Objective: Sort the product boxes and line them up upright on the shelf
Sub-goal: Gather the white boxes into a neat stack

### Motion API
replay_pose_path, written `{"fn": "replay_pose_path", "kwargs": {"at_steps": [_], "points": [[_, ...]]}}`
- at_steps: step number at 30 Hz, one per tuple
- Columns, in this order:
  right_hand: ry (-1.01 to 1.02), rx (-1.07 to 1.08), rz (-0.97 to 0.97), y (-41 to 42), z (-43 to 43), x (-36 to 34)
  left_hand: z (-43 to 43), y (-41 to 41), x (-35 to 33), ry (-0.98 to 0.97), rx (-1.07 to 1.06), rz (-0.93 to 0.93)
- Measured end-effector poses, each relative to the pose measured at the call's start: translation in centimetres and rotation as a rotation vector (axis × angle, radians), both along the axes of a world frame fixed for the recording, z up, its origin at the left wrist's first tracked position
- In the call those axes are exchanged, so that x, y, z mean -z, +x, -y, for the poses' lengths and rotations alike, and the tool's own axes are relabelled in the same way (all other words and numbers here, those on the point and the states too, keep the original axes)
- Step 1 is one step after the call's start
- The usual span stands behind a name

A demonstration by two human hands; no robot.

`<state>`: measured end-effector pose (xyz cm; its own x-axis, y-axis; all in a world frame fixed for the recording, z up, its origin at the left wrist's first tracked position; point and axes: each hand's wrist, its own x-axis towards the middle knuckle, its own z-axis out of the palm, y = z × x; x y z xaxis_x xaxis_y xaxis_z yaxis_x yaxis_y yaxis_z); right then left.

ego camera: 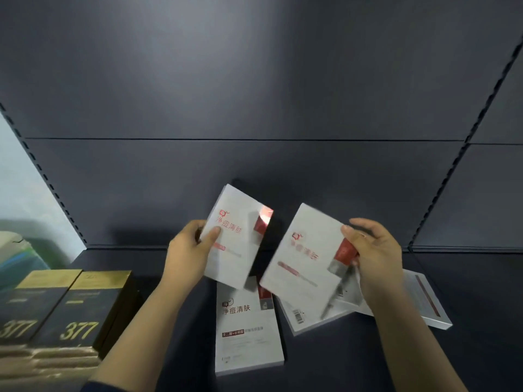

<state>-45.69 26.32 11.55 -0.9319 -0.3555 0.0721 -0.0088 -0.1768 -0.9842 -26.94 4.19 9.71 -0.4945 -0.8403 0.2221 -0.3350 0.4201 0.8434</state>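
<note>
The flat white box [249,323] lying face up on the dark shelf [175,321] serves as the anchor here — red characters and a small red panel show on its upper face, and its long side runs away from the camera.

Above its far end, the left hand [188,254] is closed around a second white box [236,236] of the same print, thumb on the front face and fingers behind the left edge; the box is held off the shelf, tilted a little to the right, its face toward the camera.

Up and to the right of the anchor box, the right hand [373,260] grips a third white box [307,256] by its right edge, thumb pressed on the front near a red patch, the other fingers curled behind. This box leans further over and is blurred. The two held boxes sit just beside each other with a dark gap between them.

To the right of the anchor box, under the right hand, two more white boxes lie flat and overlapping — one with a barcode [310,318] showing, one further right [427,304] with a dark red stripe.

Well to the left of the anchor box stand two dark boxes [70,309] with gold tops, printed "377", side by side and touching.
</note>
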Motion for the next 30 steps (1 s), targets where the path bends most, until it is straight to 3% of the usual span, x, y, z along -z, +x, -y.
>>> {"fn": "replay_pose_path", "kwargs": {"at_steps": [5, 9, 16, 30], "points": [[0.041, -0.056, 0.111, 0.3, 0.7, 1.6, -2.6, 1.6, 2.4, 0.32, -0.041, -0.203], [0.073, -0.089, 0.145, 0.8, 1.4, 2.4, -4.1, 2.2, 4.7, 0.477, -0.102, -0.249], [0.173, -0.15, 0.166, 1.5, 2.0, 2.7, -5.3, 3.2, 6.3, 0.61, -0.102, -0.28], [0.282, -0.192, 0.201, 2.5, 3.1, 4.3, -6.2, 3.6, 6.9, 0.628, 0.0, -0.339]]}}
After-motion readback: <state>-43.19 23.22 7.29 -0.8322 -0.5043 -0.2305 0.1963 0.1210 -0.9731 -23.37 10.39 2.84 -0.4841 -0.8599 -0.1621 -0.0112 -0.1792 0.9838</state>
